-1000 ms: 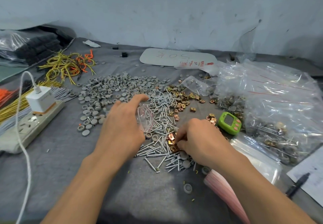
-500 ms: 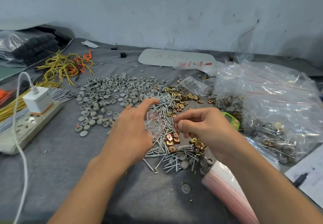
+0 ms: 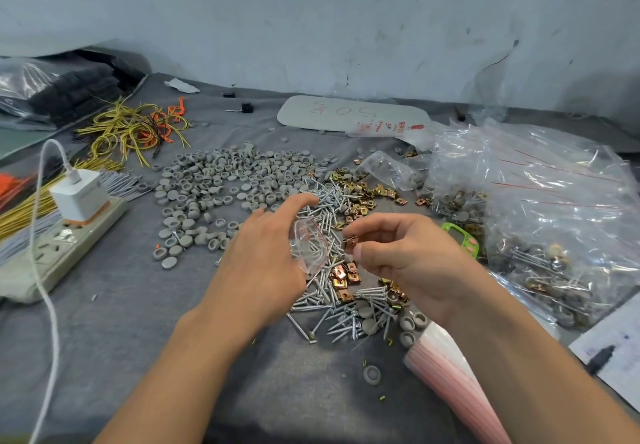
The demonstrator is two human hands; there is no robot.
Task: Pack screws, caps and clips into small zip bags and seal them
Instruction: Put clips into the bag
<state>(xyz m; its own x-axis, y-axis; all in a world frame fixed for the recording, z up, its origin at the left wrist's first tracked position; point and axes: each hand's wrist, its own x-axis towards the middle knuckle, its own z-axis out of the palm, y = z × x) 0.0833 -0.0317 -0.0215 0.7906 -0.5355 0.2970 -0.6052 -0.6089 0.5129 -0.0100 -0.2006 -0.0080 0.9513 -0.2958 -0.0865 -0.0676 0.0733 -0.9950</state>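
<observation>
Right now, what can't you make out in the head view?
All head view.
Contents of small zip bag: clear plastic over screws, left hand covers part.
Count in right hand: one clip shows, fingers could hide more.
The green device: mostly behind right hand.
The paper: cut by right edge, writing blurred.

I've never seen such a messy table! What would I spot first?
Two hands work in the middle: the left hand holds a small zip bag, the right hand pinches a coppery clip beside it. Silver screws lie heaped beneath, grey caps spread behind on the left, and shiny filled bags pile up on the right.
</observation>
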